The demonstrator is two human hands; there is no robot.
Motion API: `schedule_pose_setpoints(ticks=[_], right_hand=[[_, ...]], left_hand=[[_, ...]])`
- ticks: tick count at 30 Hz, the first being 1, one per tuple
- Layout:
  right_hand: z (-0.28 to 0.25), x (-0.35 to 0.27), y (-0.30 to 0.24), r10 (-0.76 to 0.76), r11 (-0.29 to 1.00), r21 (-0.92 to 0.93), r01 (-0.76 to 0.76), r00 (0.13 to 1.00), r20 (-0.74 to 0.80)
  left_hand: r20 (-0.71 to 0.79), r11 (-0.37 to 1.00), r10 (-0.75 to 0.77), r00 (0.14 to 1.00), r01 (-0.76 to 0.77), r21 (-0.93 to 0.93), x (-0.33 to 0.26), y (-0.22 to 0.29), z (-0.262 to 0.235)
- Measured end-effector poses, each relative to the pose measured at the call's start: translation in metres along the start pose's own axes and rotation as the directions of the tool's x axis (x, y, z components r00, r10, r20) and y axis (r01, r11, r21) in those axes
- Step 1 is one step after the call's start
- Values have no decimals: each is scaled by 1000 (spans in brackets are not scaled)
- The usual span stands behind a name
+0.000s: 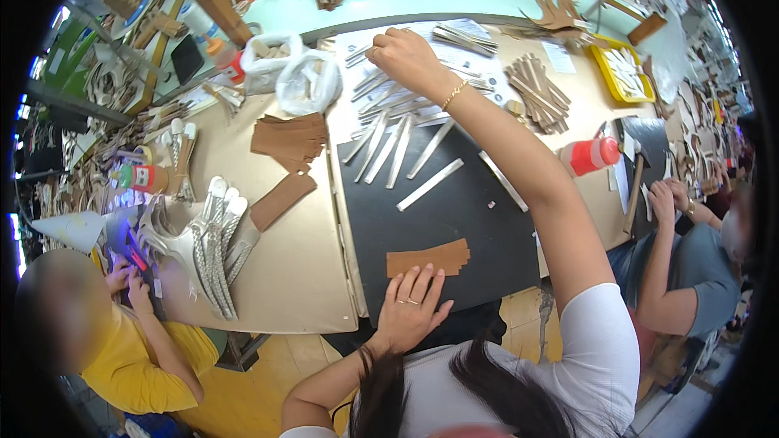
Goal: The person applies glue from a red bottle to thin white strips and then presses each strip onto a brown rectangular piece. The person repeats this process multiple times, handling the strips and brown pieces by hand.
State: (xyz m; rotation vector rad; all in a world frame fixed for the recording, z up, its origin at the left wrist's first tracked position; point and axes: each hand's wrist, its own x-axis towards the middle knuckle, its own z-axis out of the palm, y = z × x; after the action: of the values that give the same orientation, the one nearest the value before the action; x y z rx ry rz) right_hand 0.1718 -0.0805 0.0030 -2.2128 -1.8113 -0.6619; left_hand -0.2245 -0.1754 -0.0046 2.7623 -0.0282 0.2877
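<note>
Apparently partway: several silvery strips (430, 185) lie spread on the black mat (483, 227), many more seem left heaped beyond it; the left hand (410, 308), fingers slightly apart, rests on brown pieces (422, 258) at its near side; the right hand (399, 53), fingers bunched, hovers past its far edge, any hold unclear.

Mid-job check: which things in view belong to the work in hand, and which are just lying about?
Seemingly in use:
stacked brown rectangular strips, under the left hand
slim flat silver strips, near the right hand; grip unclear
flat black mat

Seemingly lying about:
red plastic bottle
yellow plastic basket
wooden-handled hammer
</note>
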Motion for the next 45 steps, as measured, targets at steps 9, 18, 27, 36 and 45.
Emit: schedule_pose_setpoints(ticks=[9, 18, 27, 36, 45], right_hand=[[42, 30, -3, -154, 980, -113, 166, 982, 112], [-46, 34, 10, 454, 547, 702, -456, 866, 209], [-153, -42, -38, 431, -167, 893, -418, 784, 448], [-177, -163, -147, 194, -87, 576, -813, 553, 810], [-169, -177, -191, 250, 250, 599, -761, 648, 719]], left_hand=[[-38, 999, -26, 999, 25, -19, -4, -1, 7], [-36, 999, -35, 999, 35, -24, -1, 0, 3], [-153, 1000, -10, 988, 12, 13, -2, 1, 5], [-118, 984, -178, 977, 173, -51, -26, -10, -21], [-30, 963, -267, 963, 267, 19, -37, -9, -14]])
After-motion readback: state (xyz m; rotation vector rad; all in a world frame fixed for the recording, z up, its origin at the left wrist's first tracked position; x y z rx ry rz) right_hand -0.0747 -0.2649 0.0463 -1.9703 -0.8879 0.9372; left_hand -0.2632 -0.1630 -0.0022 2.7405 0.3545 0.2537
